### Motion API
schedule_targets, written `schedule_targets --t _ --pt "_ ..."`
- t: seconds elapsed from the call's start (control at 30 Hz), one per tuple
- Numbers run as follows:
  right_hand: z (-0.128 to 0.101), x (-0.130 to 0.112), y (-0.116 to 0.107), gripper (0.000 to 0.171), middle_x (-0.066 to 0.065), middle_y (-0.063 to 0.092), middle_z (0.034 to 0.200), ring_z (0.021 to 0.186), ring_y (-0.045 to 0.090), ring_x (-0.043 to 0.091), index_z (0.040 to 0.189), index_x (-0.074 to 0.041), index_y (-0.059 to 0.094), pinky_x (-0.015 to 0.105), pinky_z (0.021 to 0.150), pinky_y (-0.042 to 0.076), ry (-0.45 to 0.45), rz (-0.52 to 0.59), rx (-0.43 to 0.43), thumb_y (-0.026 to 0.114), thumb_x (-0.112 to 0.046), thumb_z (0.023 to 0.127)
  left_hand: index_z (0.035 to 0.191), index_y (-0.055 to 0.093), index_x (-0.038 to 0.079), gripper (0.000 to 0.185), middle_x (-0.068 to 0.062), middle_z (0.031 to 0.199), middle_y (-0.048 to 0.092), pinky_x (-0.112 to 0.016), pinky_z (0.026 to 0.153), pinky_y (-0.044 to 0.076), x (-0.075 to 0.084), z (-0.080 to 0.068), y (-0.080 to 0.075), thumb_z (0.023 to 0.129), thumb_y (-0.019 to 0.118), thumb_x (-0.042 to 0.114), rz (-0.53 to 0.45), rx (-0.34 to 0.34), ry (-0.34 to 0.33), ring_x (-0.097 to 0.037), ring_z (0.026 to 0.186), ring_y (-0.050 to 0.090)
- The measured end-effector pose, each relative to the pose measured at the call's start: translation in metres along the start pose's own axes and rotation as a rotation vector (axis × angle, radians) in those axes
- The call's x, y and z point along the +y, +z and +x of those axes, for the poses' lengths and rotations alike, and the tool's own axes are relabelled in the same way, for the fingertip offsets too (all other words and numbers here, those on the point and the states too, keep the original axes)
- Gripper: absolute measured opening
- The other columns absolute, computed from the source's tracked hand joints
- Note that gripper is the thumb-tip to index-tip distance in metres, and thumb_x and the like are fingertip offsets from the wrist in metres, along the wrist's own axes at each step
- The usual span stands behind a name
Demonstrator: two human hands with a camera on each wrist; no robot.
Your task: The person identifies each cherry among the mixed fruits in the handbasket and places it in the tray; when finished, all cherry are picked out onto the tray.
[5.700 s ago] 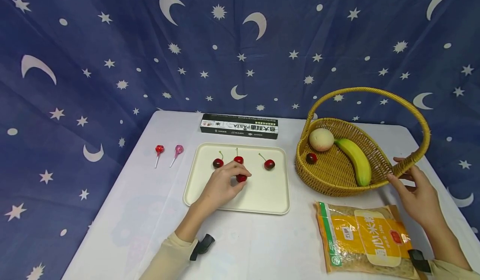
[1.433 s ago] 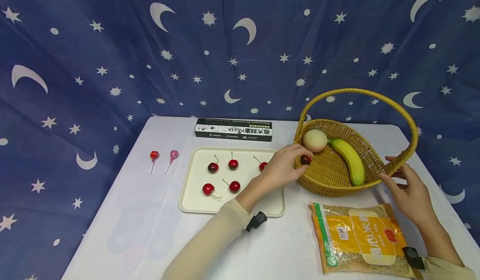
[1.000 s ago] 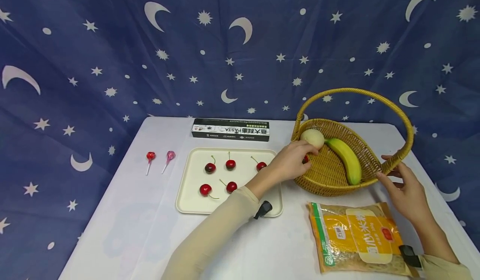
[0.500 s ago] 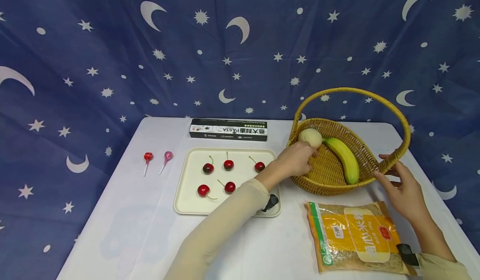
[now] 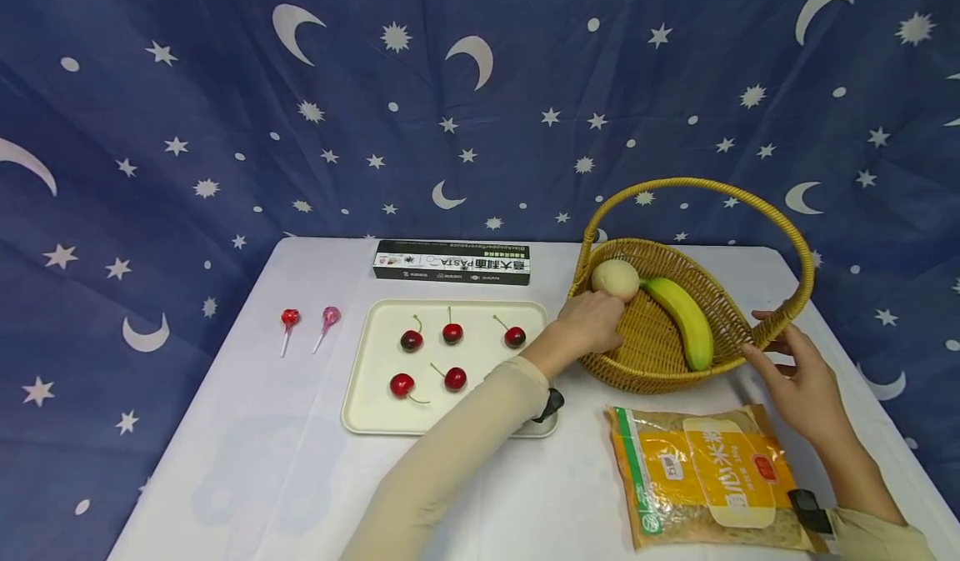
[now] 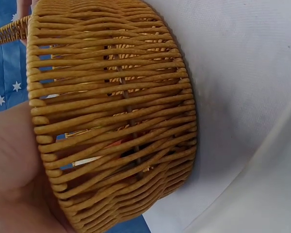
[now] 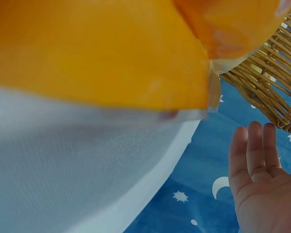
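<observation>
A yellow wicker basket [image 5: 645,378] with an arched handle stands at the right, holding a pale round fruit [image 5: 616,279] and a banana [image 5: 684,319]. My left hand [image 5: 595,319] reaches over its near-left rim, beside the round fruit. Its fingertips are hidden inside, and I cannot tell what they hold; a reddish patch shows through the weave in the left wrist view. My right hand [image 5: 798,378] holds the basket's right end, thumb and index finger on either side of the handle's base. Its other fingers [image 7: 255,145] stretch out straight in the right wrist view.
A cream tray [image 5: 356,411] with several stemmed cherries [image 5: 454,379] lies left of the basket. A black pasta box [image 5: 452,262] is behind it, and two lollipops [image 5: 289,318] lie further left. An orange food bag [image 5: 712,478] lies before the basket, near the right forearm.
The left hand has gone from a cherry on the tray into the basket, over the spot where another cherry lay, now hidden. The right hand stays at the basket's right end.
</observation>
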State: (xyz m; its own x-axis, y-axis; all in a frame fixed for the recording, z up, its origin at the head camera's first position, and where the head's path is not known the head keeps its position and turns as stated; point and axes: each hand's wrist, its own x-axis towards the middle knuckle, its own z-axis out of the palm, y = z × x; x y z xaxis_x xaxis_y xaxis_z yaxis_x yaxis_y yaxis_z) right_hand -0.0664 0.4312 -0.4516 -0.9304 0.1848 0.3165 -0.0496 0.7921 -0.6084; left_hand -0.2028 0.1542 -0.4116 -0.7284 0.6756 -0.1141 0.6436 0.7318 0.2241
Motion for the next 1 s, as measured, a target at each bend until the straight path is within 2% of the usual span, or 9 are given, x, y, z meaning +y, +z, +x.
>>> schedule_targets --t 0.07,0.23,0.33,0.47,0.7,0.87,1.0 --pt "-0.0001 -0.0007 0.0002 0.056 0.013 0.058 0.126 0.103 0.039 -0.025 0.157 -0.011 0.048 -0.004 0.076 0.037 0.002 0.001 -0.001 0.067 -0.019 0.106 0.085 0.066 0.02 0.018 0.006 0.081 0.062 -0.026 0.057 0.047 0.0008 0.0006 0.0005 0.099 0.075 0.028 0.006 -0.01 -0.01 -0.01 0.066 0.053" --pt "-0.0003 -0.001 0.0002 0.056 -0.021 0.049 0.121 0.104 0.04 -0.025 0.157 -0.012 0.048 -0.004 0.076 0.037 0.0 0.001 0.003 0.067 -0.021 0.106 0.086 0.066 0.02 0.018 0.007 0.079 0.06 -0.025 0.055 0.047 0.0024 0.0015 0.0016 0.099 0.074 0.03 0.02 -0.018 -0.017 -0.009 0.066 0.052" --pt "-0.0004 -0.001 -0.0001 0.056 -0.032 0.043 0.12 0.104 0.041 -0.025 0.157 -0.012 0.049 -0.004 0.076 0.038 -0.005 0.006 0.005 0.067 -0.021 0.106 0.084 0.064 0.021 0.02 0.007 0.078 0.058 -0.025 0.055 0.046 0.0029 0.0021 0.0021 0.1 0.074 0.028 0.02 -0.02 -0.019 -0.009 0.065 0.052" --pt "-0.0006 -0.0008 -0.0001 0.055 -0.032 0.043 0.121 0.104 0.041 -0.025 0.157 -0.011 0.049 -0.004 0.076 0.038 -0.011 0.01 0.006 0.068 -0.021 0.105 0.082 0.062 0.02 0.021 0.007 0.08 0.06 -0.023 0.056 0.046 0.0041 0.0033 0.003 0.101 0.072 0.022 0.019 -0.026 -0.021 -0.009 0.066 0.052" --pt "-0.001 0.0014 0.0012 0.055 -0.035 0.042 0.122 0.106 0.041 -0.026 0.157 -0.013 0.049 -0.004 0.076 0.038 -0.02 0.011 0.012 0.067 -0.02 0.106 0.087 0.064 0.019 0.015 0.005 0.092 0.067 -0.026 0.062 0.051 0.0071 0.007 0.0064 0.1 0.073 0.017 -0.005 -0.015 -0.039 -0.011 0.076 0.059" --pt "-0.0011 0.0011 0.0017 0.054 -0.035 0.041 0.123 0.106 0.04 -0.026 0.157 -0.012 0.049 -0.004 0.076 0.039 -0.023 0.012 0.014 0.067 -0.02 0.106 0.085 0.064 0.019 0.017 0.005 0.091 0.067 -0.026 0.06 0.052 0.0071 0.0095 0.0097 0.099 0.073 0.015 -0.026 -0.007 -0.041 -0.012 0.075 0.061" --pt "-0.0011 0.0011 0.0013 0.055 -0.034 0.042 0.123 0.106 0.04 -0.026 0.157 -0.011 0.049 -0.004 0.076 0.039 -0.022 0.015 0.013 0.067 -0.02 0.106 0.091 0.071 0.019 0.01 0.006 0.097 0.073 -0.025 0.064 0.054 0.0063 0.0085 0.0074 0.098 0.073 0.013 -0.067 -0.001 -0.028 -0.011 0.078 0.064"
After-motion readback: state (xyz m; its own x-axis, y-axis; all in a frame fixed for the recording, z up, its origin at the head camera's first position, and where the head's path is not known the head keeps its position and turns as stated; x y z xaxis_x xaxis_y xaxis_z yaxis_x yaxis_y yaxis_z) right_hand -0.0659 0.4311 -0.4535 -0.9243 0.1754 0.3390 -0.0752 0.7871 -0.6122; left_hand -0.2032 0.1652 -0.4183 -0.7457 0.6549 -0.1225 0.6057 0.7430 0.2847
